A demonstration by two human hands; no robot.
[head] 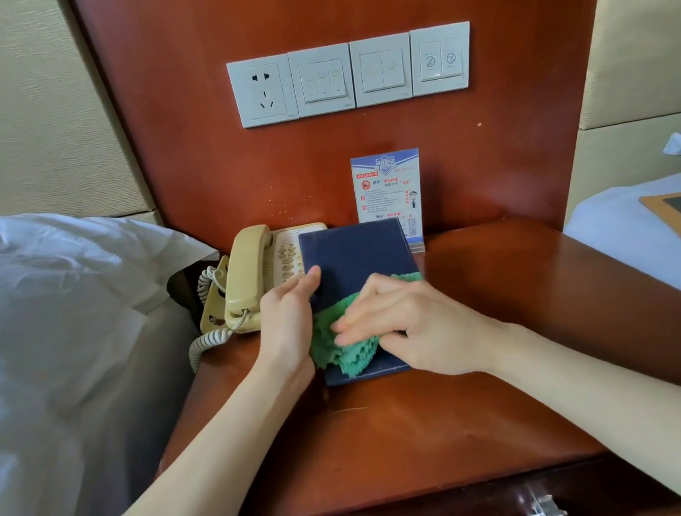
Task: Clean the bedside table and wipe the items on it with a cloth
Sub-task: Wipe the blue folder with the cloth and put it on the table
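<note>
At centre frame, wiping of the dark blue folder is in hand on the bedside table.

Right hand presses the green cloth against the lower part of the folder, fingers bent over the cloth and gripping it. Left hand steadies the folder's left edge, thumb on the cover; its fingers are hidden behind, apparently curled round the edge. Folder appears propped, its upper edge overlapping the telephone. Judged incomplete: the upper cover is unwiped, as are the telephone and the notice stand behind. Next move calls for carrying the cloth upward over the cover while the left hand holds firm, since the folder could slide against the telephone.
</note>
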